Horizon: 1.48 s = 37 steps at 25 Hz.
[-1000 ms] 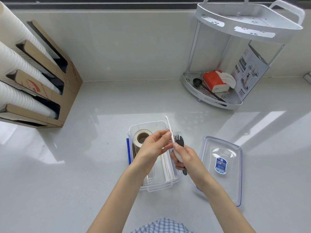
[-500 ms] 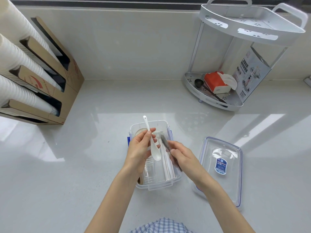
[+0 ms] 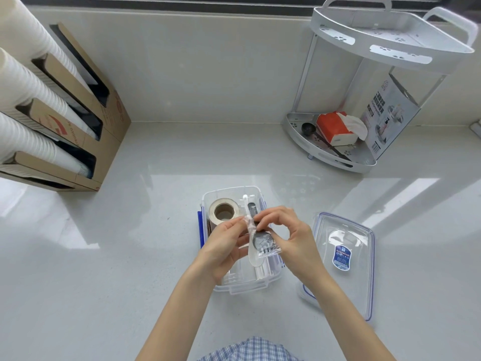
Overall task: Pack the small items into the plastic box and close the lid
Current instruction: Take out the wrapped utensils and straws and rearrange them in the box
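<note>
At the near edge, a bit of blue checked cloth point(image 3: 250, 350) is showing between the person's two bare forearms. Both hands are meeting over the clear plastic box point(image 3: 242, 285), which is sitting open on the pale counter point(image 3: 130, 269). The left hand point(image 3: 223, 246) is pinching the handle of a white plastic spoon point(image 3: 252, 246) between thumb and fingers, the bowl of the spoon pointing toward the person and hanging just above the box. The right hand point(image 3: 291, 238) is curling its fingers around a black fork in a clear wrapper point(image 3: 264, 242), pressed against the spoon, so both hands are closed on the two pieces together. Inside the box, white wrapped sticks point(image 3: 261, 270) are lying along the right side, and a roll of tape point(image 3: 223, 211) is resting at the far left end. A blue clip point(image 3: 200, 225) is hanging down on the box's left wall. Just to the right of the box, the clear lid point(image 3: 346, 282) is lying apart from it on the counter, with a blue label point(image 3: 341, 257) on it. Farther back on the right, a white corner shelf point(image 3: 338, 157) is holding an orange tissue pack point(image 3: 334, 128) and a printed card point(image 3: 390, 118). At the far left, a cardboard rack point(image 3: 104, 121) is holding stacks of white paper cups point(image 3: 26, 84).
</note>
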Each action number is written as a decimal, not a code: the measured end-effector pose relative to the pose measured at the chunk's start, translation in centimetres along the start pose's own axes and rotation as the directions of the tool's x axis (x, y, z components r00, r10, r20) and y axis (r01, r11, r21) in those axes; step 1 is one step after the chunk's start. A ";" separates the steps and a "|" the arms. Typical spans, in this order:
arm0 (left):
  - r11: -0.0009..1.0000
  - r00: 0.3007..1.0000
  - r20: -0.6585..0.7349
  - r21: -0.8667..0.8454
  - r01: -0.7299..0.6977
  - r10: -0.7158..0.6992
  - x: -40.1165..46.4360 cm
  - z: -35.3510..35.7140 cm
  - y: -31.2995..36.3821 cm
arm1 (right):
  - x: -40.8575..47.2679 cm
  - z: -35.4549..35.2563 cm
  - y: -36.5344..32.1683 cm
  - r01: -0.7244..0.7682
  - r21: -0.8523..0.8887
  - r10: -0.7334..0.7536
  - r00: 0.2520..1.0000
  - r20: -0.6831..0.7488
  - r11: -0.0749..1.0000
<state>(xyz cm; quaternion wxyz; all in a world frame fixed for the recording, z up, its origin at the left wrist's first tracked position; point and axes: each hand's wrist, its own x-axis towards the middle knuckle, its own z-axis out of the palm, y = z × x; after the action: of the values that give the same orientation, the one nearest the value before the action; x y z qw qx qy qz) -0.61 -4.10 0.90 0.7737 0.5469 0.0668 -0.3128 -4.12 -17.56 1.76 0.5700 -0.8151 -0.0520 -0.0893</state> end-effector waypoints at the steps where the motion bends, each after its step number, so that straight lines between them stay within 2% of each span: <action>1: 1.000 1.000 0.010 -0.015 0.003 -0.003 -0.1 0.0 0.0 | -0.2 0.2 0.1 0.006 -0.022 -0.005 0.999 0.033 1.000; 3: 0.998 1.000 -0.013 -0.069 0.002 -0.003 0.0 -0.2 0.0 | -0.5 0.6 0.4 0.021 -0.086 -0.014 0.996 0.086 0.996; 6: 0.990 0.998 -0.048 -0.141 0.021 -0.028 -0.1 -0.3 -0.1 | -0.8 0.7 0.7 0.018 -0.156 -0.005 0.996 0.086 0.988; 10: 1.000 1.000 -0.018 0.006 -0.006 0.006 -0.2 -0.4 -0.7 | -1.0 1.0 0.6 -0.027 -0.155 0.035 0.998 0.046 0.987; 12: 0.999 0.996 -0.081 0.037 -0.037 0.039 -0.1 -0.5 -0.8 | -1.0 1.2 0.6 -0.093 -0.142 0.097 0.995 0.022 0.986; 16: 0.997 0.986 -0.153 0.052 -0.056 0.063 0.1 -0.2 -0.7 | -0.5 1.6 0.9 -0.360 -0.035 0.362 0.931 0.048 0.932; 19: 0.995 0.983 -0.177 0.092 -0.038 0.054 0.3 0.0 -0.8 | 0.2 1.4 1.2 -0.422 -0.101 0.432 0.894 0.119 0.901; 23: 0.987 0.975 -0.215 0.161 -0.014 0.049 0.6 0.2 -0.8 | 1.2 1.3 1.3 -0.441 -0.237 0.472 0.877 0.092 0.865; 26: 0.993 0.975 -0.210 0.079 0.084 -0.066 0.5 0.2 -1.2 | 1.3 1.8 1.2 -0.402 -0.421 0.480 0.872 0.094 0.813; 31: 0.977 0.965 -0.159 0.012 0.211 -0.206 0.5 0.5 -1.5 | 0.9 3.4 1.3 -0.269 -0.698 0.478 0.870 0.119 0.663; 34: 0.975 0.966 -0.130 -0.040 0.219 -0.222 0.5 0.8 -1.4 | 0.8 4.2 1.4 -0.240 -0.765 0.514 0.847 0.136 0.598; 37: 0.972 0.964 -0.131 -0.051 0.227 -0.232 0.5 1.2 -1.4 | 0.6 4.4 1.6 -0.248 -0.767 0.559 0.812 0.169 0.591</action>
<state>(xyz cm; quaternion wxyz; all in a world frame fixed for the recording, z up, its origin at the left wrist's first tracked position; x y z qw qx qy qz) -1.31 -5.67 0.03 0.7355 0.5416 0.1881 -0.3610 -2.81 -13.96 -1.08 0.1895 -0.9595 0.0642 0.1981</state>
